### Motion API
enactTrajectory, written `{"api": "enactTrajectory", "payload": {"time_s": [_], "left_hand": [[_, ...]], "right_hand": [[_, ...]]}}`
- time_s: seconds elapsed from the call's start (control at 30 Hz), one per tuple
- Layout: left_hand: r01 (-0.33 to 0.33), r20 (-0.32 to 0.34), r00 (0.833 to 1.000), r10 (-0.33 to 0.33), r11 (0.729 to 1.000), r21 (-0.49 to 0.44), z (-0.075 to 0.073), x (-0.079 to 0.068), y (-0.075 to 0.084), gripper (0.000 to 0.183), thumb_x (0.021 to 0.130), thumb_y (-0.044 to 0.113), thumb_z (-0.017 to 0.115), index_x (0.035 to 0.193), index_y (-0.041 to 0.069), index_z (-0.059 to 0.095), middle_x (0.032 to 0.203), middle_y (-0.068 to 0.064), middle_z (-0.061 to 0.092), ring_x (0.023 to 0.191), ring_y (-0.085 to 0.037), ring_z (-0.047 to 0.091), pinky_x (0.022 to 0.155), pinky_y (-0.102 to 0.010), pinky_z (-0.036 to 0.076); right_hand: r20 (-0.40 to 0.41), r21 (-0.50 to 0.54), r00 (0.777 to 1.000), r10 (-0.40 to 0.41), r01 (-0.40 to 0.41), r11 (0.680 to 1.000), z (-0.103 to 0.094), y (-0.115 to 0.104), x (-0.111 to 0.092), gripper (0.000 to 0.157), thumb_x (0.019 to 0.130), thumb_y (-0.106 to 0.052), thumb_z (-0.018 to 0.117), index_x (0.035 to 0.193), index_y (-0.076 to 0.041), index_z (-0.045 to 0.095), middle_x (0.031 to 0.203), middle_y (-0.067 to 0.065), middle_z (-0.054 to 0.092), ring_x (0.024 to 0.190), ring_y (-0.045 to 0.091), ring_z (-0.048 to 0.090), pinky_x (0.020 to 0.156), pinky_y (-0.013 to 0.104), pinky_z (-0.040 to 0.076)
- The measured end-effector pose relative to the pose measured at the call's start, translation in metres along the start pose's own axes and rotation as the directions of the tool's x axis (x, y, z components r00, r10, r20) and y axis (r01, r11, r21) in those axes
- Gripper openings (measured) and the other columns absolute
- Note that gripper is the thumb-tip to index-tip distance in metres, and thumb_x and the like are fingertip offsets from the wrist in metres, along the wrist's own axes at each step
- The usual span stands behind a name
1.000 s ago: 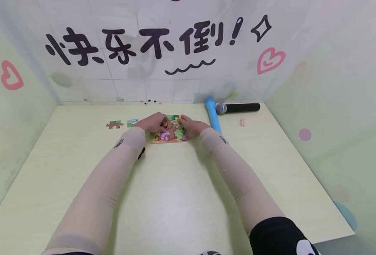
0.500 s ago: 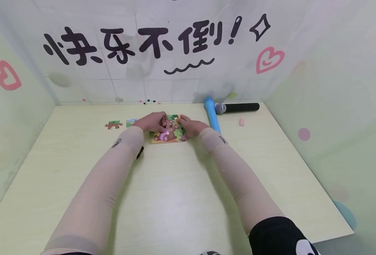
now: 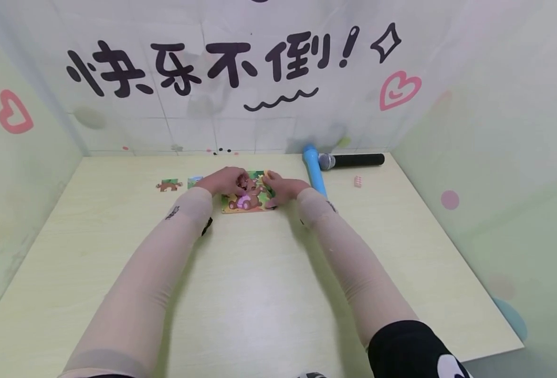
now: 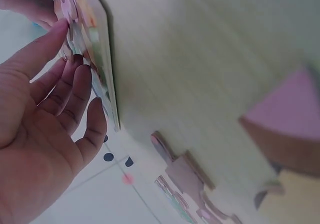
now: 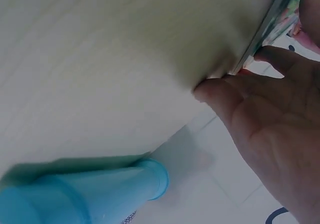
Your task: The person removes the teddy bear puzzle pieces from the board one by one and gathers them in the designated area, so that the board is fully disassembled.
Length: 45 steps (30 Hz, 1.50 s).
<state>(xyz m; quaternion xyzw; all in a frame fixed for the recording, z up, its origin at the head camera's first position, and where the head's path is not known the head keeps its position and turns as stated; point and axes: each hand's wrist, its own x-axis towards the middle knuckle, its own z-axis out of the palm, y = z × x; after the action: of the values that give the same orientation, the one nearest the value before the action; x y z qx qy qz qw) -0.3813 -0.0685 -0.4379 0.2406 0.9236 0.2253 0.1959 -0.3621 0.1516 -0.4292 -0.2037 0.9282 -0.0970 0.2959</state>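
Observation:
A bear jigsaw puzzle [image 3: 246, 203] lies flat in its board near the back of the table. My left hand [image 3: 223, 181] reaches over its left part, and the thumb and fingertips pinch a small puzzle piece [image 4: 70, 33] at the picture's surface. Much of that piece is hidden by the fingers. My right hand [image 3: 285, 189] rests along the board's right edge, fingers at the upper corner and thumb lower down; in the right wrist view its fingertips [image 5: 210, 89] reach the table beside the board. A loose brown-and-green puzzle piece [image 3: 169, 185] lies to the left.
Another loose piece [image 3: 195, 181] with blue on it sits partly behind the left hand. Right of the puzzle lie a blue microphone [image 3: 315, 170] and a black microphone [image 3: 359, 160]. A small pink patterned block [image 3: 358, 181] is nearby. A printed sheet [image 3: 278, 126] hangs behind the table.
The right thumb has shifted slightly on the board's edge. The left fingers have moved a little over the bear's head; the puzzle itself stays in place.

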Motion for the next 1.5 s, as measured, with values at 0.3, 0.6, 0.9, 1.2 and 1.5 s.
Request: {"api": "enactTrajectory", "payload": {"time_s": [0.3, 0.6, 0.9, 1.2, 1.5], "left_hand": [[-0.026, -0.009, 1.000, 0.026, 1.000, 0.000, 0.003, -0.001, -0.001, 0.047, 0.097, 0.011, 0.068, 0.140, 0.001, 0.052, 0.123, -0.016, 0.059, 0.110, -0.029, 0.055, 0.100, -0.046, 0.045], [-0.037, -0.014, 0.999, 0.038, 0.999, 0.020, 0.001, 0.000, -0.004, 0.051, 0.093, 0.011, 0.071, 0.140, 0.000, 0.054, 0.127, -0.017, 0.060, 0.114, -0.030, 0.055, 0.102, -0.046, 0.045], [-0.048, -0.018, 0.999, 0.049, 0.998, 0.027, 0.003, 0.002, -0.008, 0.053, 0.092, 0.015, 0.069, 0.140, -0.001, 0.054, 0.126, -0.016, 0.061, 0.107, -0.027, 0.055, 0.098, -0.043, 0.046], [-0.062, -0.004, 0.998, 0.062, 0.996, -0.060, -0.001, -0.002, -0.013, 0.055, 0.087, 0.018, 0.069, 0.139, 0.003, 0.057, 0.124, -0.013, 0.061, 0.106, -0.026, 0.055, 0.095, -0.042, 0.047], [-0.112, -0.010, 0.994, 0.112, 0.993, -0.031, -0.013, -0.022, -0.013, 0.057, 0.090, 0.013, 0.069, 0.142, -0.002, 0.053, 0.126, -0.016, 0.061, 0.112, -0.030, 0.058, 0.099, -0.045, 0.048]], "right_hand": [[-0.149, -0.098, 0.986, 0.080, -0.095, 0.991, 0.010, -0.031, 0.014, 0.059, 0.101, -0.054, 0.055, 0.129, -0.002, 0.055, 0.154, 0.023, 0.029, 0.141, 0.037, 0.031, 0.113, 0.057, 0.034], [-0.191, 0.006, 0.956, 0.222, -0.225, 0.974, 0.017, -0.043, 0.021, 0.043, 0.100, -0.049, 0.058, 0.117, -0.010, 0.052, 0.155, 0.015, 0.023, 0.140, 0.032, 0.026, 0.105, 0.071, 0.035], [-0.005, -0.086, 0.996, 0.085, -0.085, 0.993, -0.004, -0.023, 0.008, 0.085, 0.101, -0.051, 0.057, 0.162, -0.006, 0.018, 0.169, 0.018, -0.003, 0.155, 0.034, 0.001, 0.123, 0.050, 0.012], [-0.020, -0.117, 0.998, 0.063, -0.065, 0.991, 0.000, -0.025, 0.004, 0.097, 0.097, -0.040, 0.068, 0.163, -0.004, 0.006, 0.168, 0.018, -0.008, 0.154, 0.037, -0.001, 0.122, 0.053, 0.017], [-0.137, -0.112, 0.989, 0.062, -0.077, 0.991, 0.011, -0.019, 0.002, 0.091, 0.094, -0.037, 0.071, 0.163, -0.011, 0.016, 0.170, 0.012, 0.000, 0.155, 0.031, 0.005, 0.120, 0.054, 0.024]]}}
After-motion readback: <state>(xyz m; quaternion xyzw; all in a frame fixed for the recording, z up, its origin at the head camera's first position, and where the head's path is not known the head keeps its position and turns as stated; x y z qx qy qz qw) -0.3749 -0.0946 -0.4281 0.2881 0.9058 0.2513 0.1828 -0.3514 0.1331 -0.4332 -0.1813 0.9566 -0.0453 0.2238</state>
